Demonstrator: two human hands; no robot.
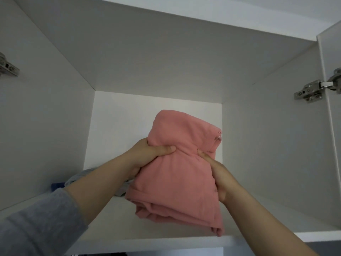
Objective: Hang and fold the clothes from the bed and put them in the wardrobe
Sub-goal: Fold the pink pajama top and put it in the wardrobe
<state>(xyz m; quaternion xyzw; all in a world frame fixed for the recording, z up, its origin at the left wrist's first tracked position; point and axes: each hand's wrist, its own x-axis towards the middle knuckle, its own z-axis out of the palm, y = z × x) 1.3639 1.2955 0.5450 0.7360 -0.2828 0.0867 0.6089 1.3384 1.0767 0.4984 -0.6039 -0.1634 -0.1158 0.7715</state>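
Head view: your left hand [147, 156] grips the folded pink garment [177, 174] on one side, thumb pressed across the cloth. Your right hand [219, 174] pinches the opposite side. The garment is between your hands, above the white wardrobe shelf [110, 218]; you cannot tell whether it rests there. Under your left wrist lie grey and blue clothes [77, 179]. A metal hinge [311, 91] sits up and right of your right hand.
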